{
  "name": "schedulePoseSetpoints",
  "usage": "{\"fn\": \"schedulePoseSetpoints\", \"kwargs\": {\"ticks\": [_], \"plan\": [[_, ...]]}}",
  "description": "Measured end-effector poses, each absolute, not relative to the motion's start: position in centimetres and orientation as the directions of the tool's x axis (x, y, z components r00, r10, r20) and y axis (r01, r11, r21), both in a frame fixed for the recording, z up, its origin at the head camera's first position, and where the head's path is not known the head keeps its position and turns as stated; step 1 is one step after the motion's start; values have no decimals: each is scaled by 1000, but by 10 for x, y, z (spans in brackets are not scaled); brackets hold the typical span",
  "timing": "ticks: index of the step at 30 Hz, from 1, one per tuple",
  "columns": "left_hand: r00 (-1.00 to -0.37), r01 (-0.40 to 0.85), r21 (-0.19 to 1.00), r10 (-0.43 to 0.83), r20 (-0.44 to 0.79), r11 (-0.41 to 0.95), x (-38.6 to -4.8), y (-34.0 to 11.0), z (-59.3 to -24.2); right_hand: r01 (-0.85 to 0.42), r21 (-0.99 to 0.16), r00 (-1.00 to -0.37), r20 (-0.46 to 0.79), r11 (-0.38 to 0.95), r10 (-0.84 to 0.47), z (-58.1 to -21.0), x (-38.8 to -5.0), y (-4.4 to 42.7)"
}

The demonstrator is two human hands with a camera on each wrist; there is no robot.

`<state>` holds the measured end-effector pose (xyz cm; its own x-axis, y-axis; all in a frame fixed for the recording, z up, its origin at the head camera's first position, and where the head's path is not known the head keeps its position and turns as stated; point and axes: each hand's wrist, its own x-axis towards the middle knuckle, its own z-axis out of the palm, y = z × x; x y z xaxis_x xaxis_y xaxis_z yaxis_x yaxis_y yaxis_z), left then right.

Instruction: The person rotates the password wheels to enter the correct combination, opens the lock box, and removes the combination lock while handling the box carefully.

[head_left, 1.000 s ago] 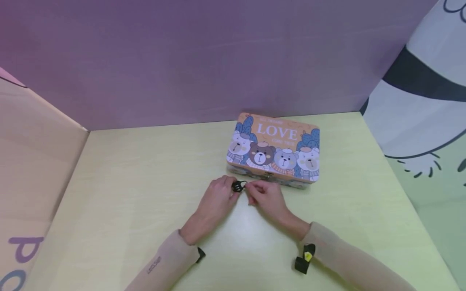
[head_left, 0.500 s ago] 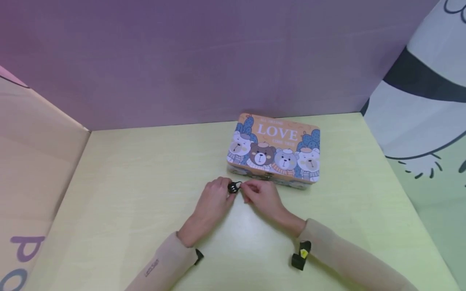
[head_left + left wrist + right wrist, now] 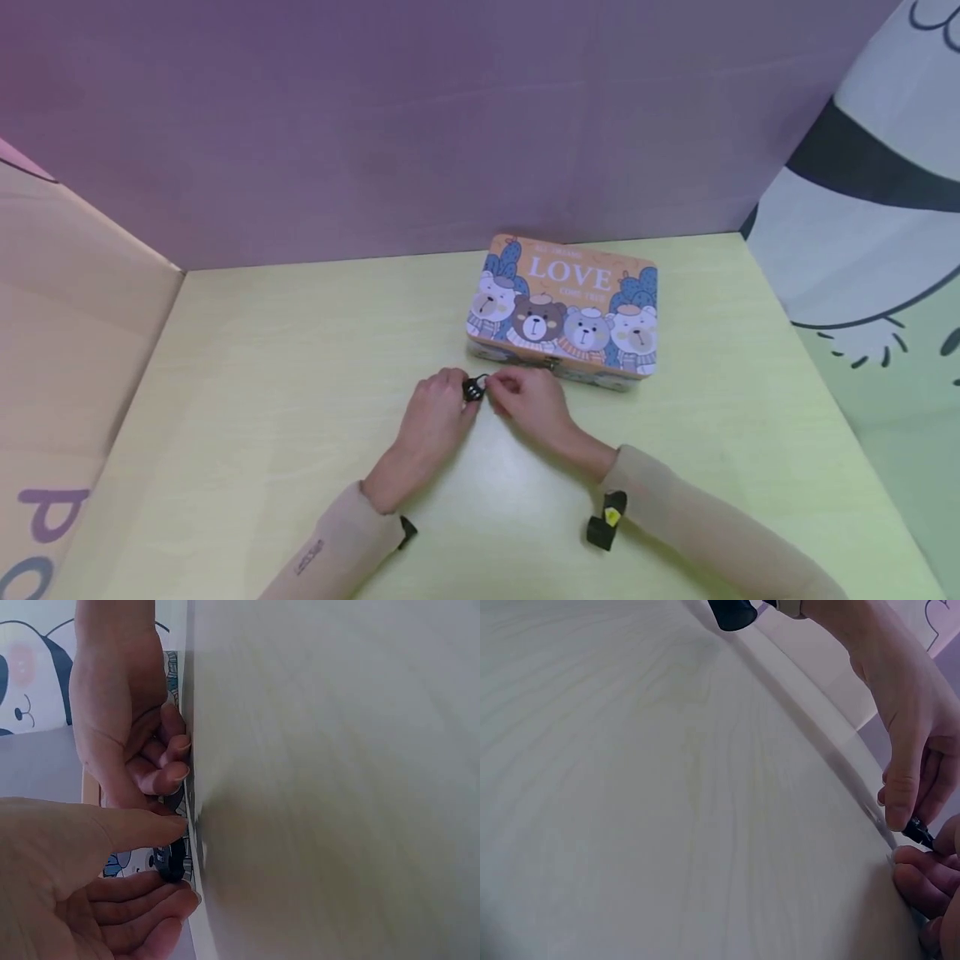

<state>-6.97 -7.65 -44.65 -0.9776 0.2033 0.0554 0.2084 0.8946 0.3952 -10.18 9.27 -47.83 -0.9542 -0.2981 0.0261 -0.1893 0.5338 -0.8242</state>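
Observation:
A small black padlock [image 3: 473,389] with white marks on its body and a thin looped shackle is held between both hands, just above the table. My left hand [image 3: 429,422] grips the body between thumb and fingers. From the other side, my right hand [image 3: 532,406] pinches the shackle end with thumb and forefinger. In the left wrist view the padlock [image 3: 171,862] is partly covered by the left thumb. Only a bit of the padlock [image 3: 917,831] shows in the right wrist view. Just beyond the hands lies a closed tin box [image 3: 562,308] with bears, "LOVE" lettering and a front clasp [image 3: 552,362].
The pale wooden table [image 3: 285,375] runs back to a purple wall panel [image 3: 420,125]. Printed panels stand along the left and right sides. Black camera mounts [image 3: 603,525] sit at the wrists.
Both hands and the padlock have shifted slightly left and a little toward the person. The grip on the padlock looks the same, and the tin box stays in place.

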Motion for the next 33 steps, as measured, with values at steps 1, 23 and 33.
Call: {"fn": "schedulePoseSetpoints", "kwargs": {"ticks": [1,23,33], "plan": [[-978,206,395,202,52,895,-70,-76,-447,-192,-820,-954,28,539,-297,-478,-102,92],[-973,226,306,228,27,925,-69,-77,-447,-283,-700,-940,67,656,-333,-477,-111,82],[-970,243,225,240,41,944,-68,-76,-446,-306,-641,-938,75,704,-339,-477,-114,76]]}}
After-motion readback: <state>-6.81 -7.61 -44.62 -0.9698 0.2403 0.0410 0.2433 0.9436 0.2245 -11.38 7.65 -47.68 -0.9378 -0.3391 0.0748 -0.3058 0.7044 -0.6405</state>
